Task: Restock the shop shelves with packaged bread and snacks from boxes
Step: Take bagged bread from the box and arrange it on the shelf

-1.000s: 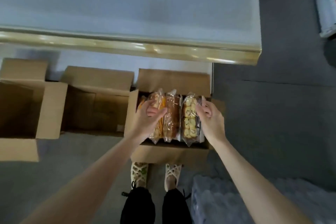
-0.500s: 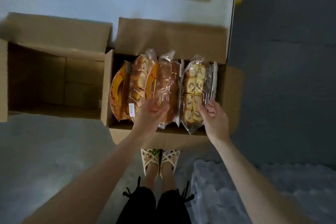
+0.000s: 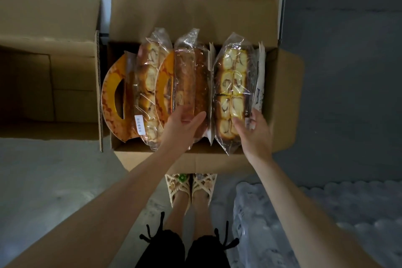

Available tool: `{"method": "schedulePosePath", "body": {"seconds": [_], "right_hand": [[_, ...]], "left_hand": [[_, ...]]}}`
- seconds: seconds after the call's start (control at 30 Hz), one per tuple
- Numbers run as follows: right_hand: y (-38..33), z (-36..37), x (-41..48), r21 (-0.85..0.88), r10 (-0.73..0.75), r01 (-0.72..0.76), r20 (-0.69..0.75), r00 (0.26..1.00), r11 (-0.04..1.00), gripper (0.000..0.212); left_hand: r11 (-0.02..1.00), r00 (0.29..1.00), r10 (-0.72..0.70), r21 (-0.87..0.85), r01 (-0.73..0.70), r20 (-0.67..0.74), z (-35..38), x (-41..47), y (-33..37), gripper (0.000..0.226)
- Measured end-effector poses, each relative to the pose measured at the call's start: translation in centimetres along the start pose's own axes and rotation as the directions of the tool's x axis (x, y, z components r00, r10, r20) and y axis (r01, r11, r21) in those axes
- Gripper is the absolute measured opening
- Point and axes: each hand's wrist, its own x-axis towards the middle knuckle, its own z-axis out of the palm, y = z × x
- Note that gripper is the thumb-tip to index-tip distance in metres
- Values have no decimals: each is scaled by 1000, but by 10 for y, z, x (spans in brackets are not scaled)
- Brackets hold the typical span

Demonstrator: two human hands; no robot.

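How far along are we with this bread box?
Done: the left box shows nothing inside, so it looks emptied. In hand: the left hand rests on the brown loaf pack and the right hand on the swirl bread pack; neither pack is lifted out. Left: the bread box holds a full row of packs, and no shelf is in view.

- You look down on two open cardboard boxes (image 3: 47,17) (image 3: 195,11).
- Three clear bread packs (image 3: 148,85) (image 3: 191,76) (image 3: 233,85) stand in the right-hand box.
- Two orange card handles (image 3: 111,93) (image 3: 164,80).
- Your two hands (image 3: 182,128) (image 3: 254,135).
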Motion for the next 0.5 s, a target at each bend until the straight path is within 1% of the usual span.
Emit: {"method": "schedulePosePath", "body": {"seconds": [0.07, 0.13, 0.2, 0.23, 0.3, 0.37, 0.43, 0.5], "right_hand": [[-1, 0, 1, 12, 2, -2, 9, 1000, 1000, 32], [0, -1, 4, 38, 1, -2, 31, 1000, 999, 49], [5, 0, 8, 48, -8, 6, 29, 1000, 999, 61], [5, 1, 8, 25, -21, 21, 9, 1000, 999, 65], [6, 7, 8, -26, -84, 82, -90, 992, 996, 63], [7, 15, 4, -49, -130, 124, -156, 979, 991, 62], [7, 21, 0, -56, -152, 144, -183, 971, 988, 61], [7, 23, -2, -55, -166, 158, -180, 970, 986, 60]], "left_hand": [[1000, 1000, -7, -8, 7, -11, -1, 2, -1, 42], [1000, 1000, -5, 1, 5, -18, -1, 5, -2, 39], [1000, 1000, 0, 3, 0, -24, 0, 7, -3, 38], [1000, 1000, 4, 0, -4, -28, 0, 8, -4, 37], [1000, 999, 8, -3, -8, -31, 1, 9, -5, 38], [1000, 999, 11, 0, -11, -33, 2, 9, -7, 40], [1000, 999, 16, 3, -16, -38, 3, 9, -7, 42], [1000, 999, 21, 3, -21, -40, 3, 9, -7, 43]]}}
